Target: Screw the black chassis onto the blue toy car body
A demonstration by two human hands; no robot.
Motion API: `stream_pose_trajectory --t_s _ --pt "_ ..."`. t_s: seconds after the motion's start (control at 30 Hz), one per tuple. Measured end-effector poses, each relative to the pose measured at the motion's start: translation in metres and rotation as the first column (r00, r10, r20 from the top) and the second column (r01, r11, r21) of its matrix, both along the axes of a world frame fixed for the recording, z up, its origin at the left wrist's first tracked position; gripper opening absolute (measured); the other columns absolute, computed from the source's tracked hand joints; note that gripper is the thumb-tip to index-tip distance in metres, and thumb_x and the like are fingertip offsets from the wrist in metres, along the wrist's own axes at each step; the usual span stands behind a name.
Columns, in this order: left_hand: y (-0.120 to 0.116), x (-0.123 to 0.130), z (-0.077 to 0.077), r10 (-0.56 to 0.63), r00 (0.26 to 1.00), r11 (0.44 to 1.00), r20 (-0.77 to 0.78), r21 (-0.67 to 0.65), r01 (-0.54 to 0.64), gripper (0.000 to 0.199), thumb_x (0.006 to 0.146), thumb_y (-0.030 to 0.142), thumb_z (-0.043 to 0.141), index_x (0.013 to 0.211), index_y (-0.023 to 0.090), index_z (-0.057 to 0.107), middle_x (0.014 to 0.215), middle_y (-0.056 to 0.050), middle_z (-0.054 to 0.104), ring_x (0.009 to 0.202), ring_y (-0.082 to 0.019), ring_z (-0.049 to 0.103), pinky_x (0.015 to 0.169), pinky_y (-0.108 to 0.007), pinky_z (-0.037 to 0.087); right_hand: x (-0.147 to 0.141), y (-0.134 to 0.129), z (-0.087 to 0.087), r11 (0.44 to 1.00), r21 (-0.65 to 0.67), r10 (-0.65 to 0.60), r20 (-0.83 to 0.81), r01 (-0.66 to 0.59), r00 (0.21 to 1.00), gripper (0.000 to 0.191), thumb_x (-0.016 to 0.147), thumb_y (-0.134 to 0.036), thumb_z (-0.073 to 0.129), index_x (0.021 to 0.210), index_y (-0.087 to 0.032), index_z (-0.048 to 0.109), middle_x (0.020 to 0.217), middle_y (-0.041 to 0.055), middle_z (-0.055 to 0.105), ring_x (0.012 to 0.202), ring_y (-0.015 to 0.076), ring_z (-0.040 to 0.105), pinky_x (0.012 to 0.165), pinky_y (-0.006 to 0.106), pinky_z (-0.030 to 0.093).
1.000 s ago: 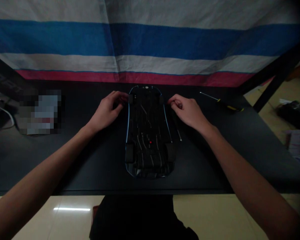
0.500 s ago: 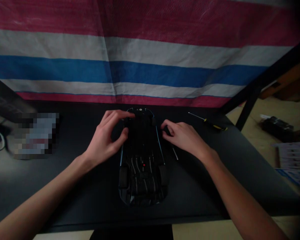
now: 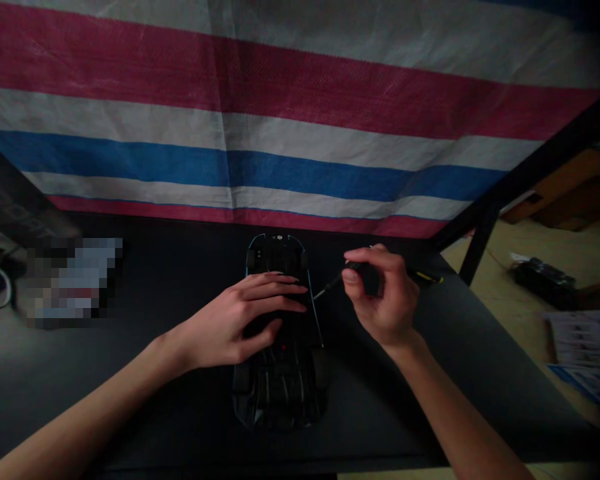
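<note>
Slim Driver Meets Upturned Model Car

A model car (image 3: 285, 390) lies wheels-up near the middle of a dark tabletop (image 3: 180, 420), before a striped sheet (image 3: 260, 167). The person's left hand (image 3: 250, 320) is laid across the underside, fingers extended, its grip open. Beside the car, the right hand (image 3: 383, 290) has a closed grip — thumb and fingers pinched on the dark handle of a slim driver (image 3: 330, 288), whose shaft slants down toward the car's right edge.

For clean work with such a tool, the left hand would best press the chassis evenly and leave the tip's path clear, since the roof presumably underneath may rock under load. The driver would want to stand upright and square in a screw head before any turning, with steady downward pressure; a slanted shaft risks slipping and scratching.

Much is hard to read. The left hand covers the middle of the chassis, dim light merges its dark parts, and no screw heads can be made out. Whether the driver's tip touches the car cannot be told. A second screwdriver (image 3: 427, 276), marked in yellow, is largely hidden behind the right hand — and an object (image 3: 77, 280) at far left is pixelated beyond recognition.
</note>
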State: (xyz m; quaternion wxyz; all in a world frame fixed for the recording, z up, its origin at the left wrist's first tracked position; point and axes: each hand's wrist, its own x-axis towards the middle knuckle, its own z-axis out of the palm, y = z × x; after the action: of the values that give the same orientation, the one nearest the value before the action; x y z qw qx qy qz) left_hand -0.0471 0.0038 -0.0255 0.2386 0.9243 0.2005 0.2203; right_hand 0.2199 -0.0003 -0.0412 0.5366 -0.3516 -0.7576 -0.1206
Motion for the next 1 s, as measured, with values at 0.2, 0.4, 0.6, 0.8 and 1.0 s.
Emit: stream_pose_trajectory --t_s 0.2,0.4,0.6,0.8,1.0 --pt "0.0 0.0 0.001 -0.002 1.0 1.0 -0.024 -0.002 0.002 0.042 0.099 0.016 0.052 0.137 0.029 0.063 0.156 -0.001 0.055 0.149 -0.025 0.044 0.128 -0.05 0.032 -0.006 -0.002 0.004 0.999 0.004 0.042 0.096 -0.043 0.994 0.033 0.098 -0.016 0.061 0.127 -0.028 0.054 0.1 0.0024 0.073 0.081 0.0192 0.066 0.08 0.036 0.055" --pt "-0.001 0.0 0.003 0.008 1.0 1.0 -0.023 -0.01 -0.009 0.041 0.098 0.016 0.051 0.136 0.029 0.063 0.154 -0.002 0.057 0.148 -0.026 0.045 0.127 -0.052 0.032 -0.014 -0.005 0.008 0.988 -0.135 -0.067 0.069 0.076 0.995 0.026 0.098 -0.024 0.063 0.123 -0.026 0.058 0.098 0.0032 0.07 0.074 0.0181 0.06 0.075 0.036 0.053" --pt "-0.001 0.0 0.002 0.018 0.999 1.0 -0.035 0.001 -0.018 0.042 0.098 0.016 0.051 0.137 0.028 0.062 0.155 -0.002 0.055 0.149 -0.025 0.044 0.127 -0.049 0.031 -0.023 -0.005 0.018 0.982 -0.191 0.004 0.035 0.003 0.999 0.024 0.099 -0.019 0.06 0.122 -0.026 0.059 0.098 0.0026 0.067 0.08 0.018 0.06 0.077 0.033 0.052" --pt "0.0 0.0 0.003 -0.003 1.0 1.0 -0.021 -0.012 0.003 0.042 0.097 0.015 0.052 0.136 0.027 0.062 0.153 -0.004 0.057 0.147 -0.027 0.046 0.126 -0.051 0.032 -0.021 -0.007 0.019 0.967 -0.246 0.078 0.026 -0.069 0.997 0.028 0.102 -0.022 0.05 0.129 -0.024 0.06 0.095 0.0039 0.064 0.089 0.0209 0.061 0.084 0.039 0.051" --pt "-0.001 0.0 0.001 0.0 1.0 1.0 -0.026 -0.026 -0.001 0.042 0.097 0.015 0.053 0.136 0.027 0.062 0.155 -0.003 0.054 0.148 -0.026 0.043 0.126 -0.049 0.029 -0.019 -0.005 0.017 0.957 -0.28 0.08 -0.014 -0.081 0.997 0.042 0.1 -0.021 0.063 0.141 -0.027 0.054 0.105 0.0034 0.066 0.089 0.0172 0.063 0.082 0.032 0.055"
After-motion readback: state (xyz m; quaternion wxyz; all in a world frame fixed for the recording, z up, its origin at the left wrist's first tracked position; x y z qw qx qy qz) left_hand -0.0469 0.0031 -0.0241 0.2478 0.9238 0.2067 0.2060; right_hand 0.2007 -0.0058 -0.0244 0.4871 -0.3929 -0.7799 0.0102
